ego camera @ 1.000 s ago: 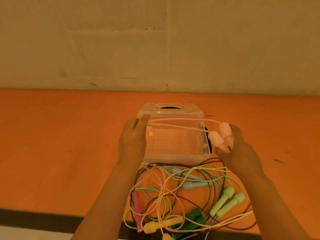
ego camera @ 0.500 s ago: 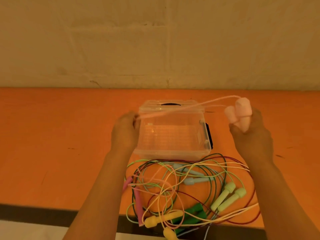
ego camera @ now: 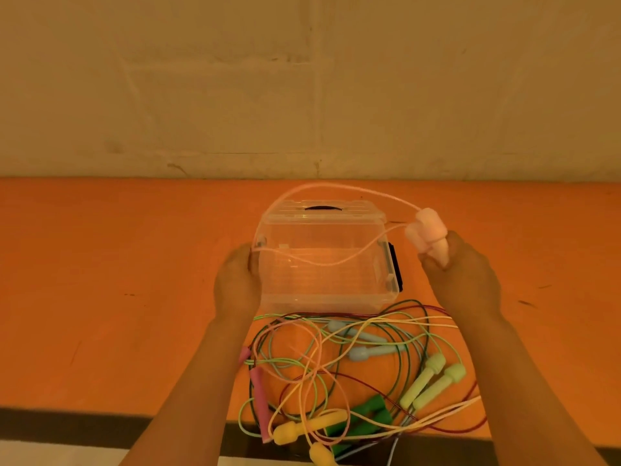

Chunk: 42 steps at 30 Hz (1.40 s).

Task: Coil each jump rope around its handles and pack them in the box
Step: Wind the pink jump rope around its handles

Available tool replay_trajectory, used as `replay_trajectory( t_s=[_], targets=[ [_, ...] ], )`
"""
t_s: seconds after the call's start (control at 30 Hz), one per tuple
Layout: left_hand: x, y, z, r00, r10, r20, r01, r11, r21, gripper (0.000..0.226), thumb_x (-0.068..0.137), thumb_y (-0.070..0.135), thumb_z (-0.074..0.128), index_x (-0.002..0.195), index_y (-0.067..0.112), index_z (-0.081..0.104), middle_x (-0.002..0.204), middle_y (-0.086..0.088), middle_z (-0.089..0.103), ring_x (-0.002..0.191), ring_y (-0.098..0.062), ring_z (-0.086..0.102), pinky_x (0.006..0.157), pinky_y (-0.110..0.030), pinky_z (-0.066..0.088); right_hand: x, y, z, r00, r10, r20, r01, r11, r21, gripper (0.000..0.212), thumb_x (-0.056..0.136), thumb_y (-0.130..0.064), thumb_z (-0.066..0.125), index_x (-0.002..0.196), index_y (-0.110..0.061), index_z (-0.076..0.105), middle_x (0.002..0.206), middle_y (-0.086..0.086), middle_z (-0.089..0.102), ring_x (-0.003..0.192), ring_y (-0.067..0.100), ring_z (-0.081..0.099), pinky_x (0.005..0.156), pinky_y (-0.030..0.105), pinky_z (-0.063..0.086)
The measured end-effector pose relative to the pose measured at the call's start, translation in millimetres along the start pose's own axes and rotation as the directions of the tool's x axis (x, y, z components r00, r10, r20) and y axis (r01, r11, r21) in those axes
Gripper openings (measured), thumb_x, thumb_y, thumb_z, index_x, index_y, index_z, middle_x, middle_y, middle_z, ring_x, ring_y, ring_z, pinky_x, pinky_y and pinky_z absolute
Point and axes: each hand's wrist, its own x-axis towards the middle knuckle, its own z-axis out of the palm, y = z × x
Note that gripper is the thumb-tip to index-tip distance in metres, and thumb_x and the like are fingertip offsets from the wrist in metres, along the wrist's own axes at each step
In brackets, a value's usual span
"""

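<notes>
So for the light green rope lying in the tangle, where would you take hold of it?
By its two light green handles, which lie side by side on the right of the pile, bulbous ends away from the person. Come from above, fingers across both shafts; they lie apart from most cords, so one pinch probably lifts both.

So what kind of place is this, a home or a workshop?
Hard to say; probably a plain staged work area rather than a home. A bare orange tabletop stands against a scuffed, unpainted beige wall, holding only a clear plastic lidded box and tangled coloured jump ropes.
</notes>
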Motion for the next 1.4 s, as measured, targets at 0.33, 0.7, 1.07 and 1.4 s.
replay_trajectory(
  t_s=[0.33, 0.7, 1.07, 1.4],
  targets=[
    [53.8, 109.2, -84.2, 0.837, 0.324, -0.441, -0.404, 0.909, -0.100, 0.025, 0.095, 0.013, 0.049, 0.112, 0.008, 0.067, 0.088, -0.005, 0.048, 0.076, 0.000, 0.038, 0.066, -0.006, 0.027, 3.2, 5.5, -3.8, 0.996, 0.069, -0.049, -0.070, 0.997, -0.015, 0.023, 0.091, -0.026, 0.060, 0.107, -0.010, 0.056, 0.097, 0.018, 0.063, 0.085, 0.037, 0.057, 0.061, 0.034, 0.034],
    [34.5, 100.0, -41.7, 0.967, 0.255, -0.015, -0.254, 0.956, -0.145, 0.019, 0.096, 0.007, 0.050, 0.105, 0.007, 0.067, 0.091, -0.006, 0.053, 0.080, -0.015, 0.043, 0.061, -0.009, 0.029, 3.7, 3.3, -2.7, 0.998, 0.047, -0.042, -0.048, 0.999, -0.011, 0.023, 0.092, -0.024, 0.059, 0.109, -0.009, 0.056, 0.096, 0.018, 0.062, 0.074, 0.028, 0.045, 0.060, 0.033, 0.033],
    [-7.7, 13.2, -5.5, 0.750, -0.477, 0.459, 0.106, 0.771, 0.628, 0.031, 0.089, 0.017, 0.057, 0.119, 0.018, 0.056, 0.119, -0.006, 0.055, 0.110, -0.026, 0.054, 0.093, -0.041, 0.041, 3.2, 0.9, 2.0, 0.994, 0.028, 0.104, -0.021, 0.998, -0.067, 0.018, 0.088, -0.021, 0.060, 0.105, -0.012, 0.057, 0.092, 0.014, 0.063, 0.078, 0.032, 0.053, 0.060, 0.034, 0.039],
    [-15.7, 55.9, -2.0, 0.844, 0.153, 0.514, -0.228, 0.970, 0.086, 0.071, 0.089, 0.043, 0.061, 0.146, 0.018, 0.027, 0.151, -0.003, 0.027, 0.140, -0.020, 0.023, 0.111, -0.033, 0.019, -6.4, -17.8, 17.8, 0.961, -0.156, 0.228, 0.192, 0.971, -0.144, 0.028, 0.085, -0.013, 0.059, 0.113, -0.017, 0.060, 0.104, 0.008, 0.058, 0.089, 0.029, 0.055, 0.061, 0.030, 0.035]
  ],
)
